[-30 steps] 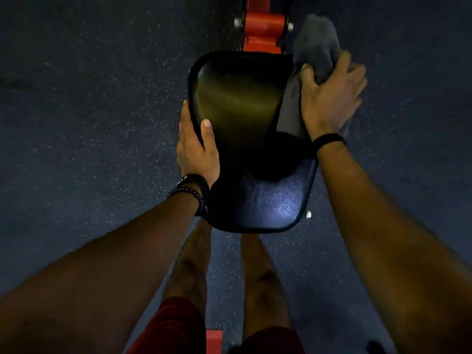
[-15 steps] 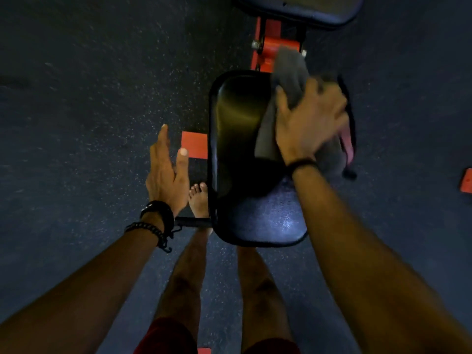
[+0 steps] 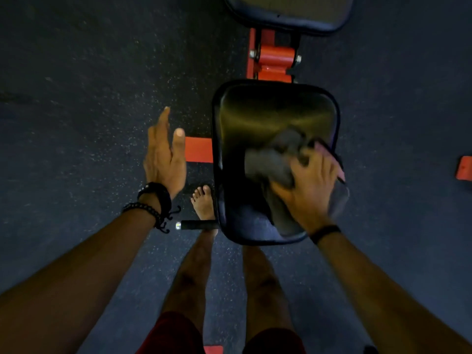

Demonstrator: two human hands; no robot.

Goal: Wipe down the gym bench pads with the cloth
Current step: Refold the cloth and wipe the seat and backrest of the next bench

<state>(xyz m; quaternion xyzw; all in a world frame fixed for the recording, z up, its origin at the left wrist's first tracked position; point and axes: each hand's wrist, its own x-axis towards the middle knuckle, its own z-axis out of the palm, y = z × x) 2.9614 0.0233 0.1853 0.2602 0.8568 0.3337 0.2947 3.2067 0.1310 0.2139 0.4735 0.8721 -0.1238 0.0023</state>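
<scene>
The black seat pad [image 3: 268, 116] of the gym bench lies just in front of my legs. My right hand [image 3: 310, 190] grips a bunched grey cloth [image 3: 270, 162] and presses it on the pad's near right part; the hand is blurred by motion. My left hand [image 3: 164, 159] hovers with straight fingers to the left of the pad, touching nothing. The end of the second pad, the back pad [image 3: 288, 14], shows at the top edge.
An orange frame joint [image 3: 274, 60] links the two pads, and an orange foot bar [image 3: 199, 153] sticks out left under the seat. A black handle [image 3: 196, 224] juts left near my bare foot [image 3: 203, 204]. Dark speckled rubber floor surrounds the bench.
My right hand has dragged the cloth from the pad's far right corner toward its near right part. My left hand let go of the pad's left edge and now hangs free beside it.
</scene>
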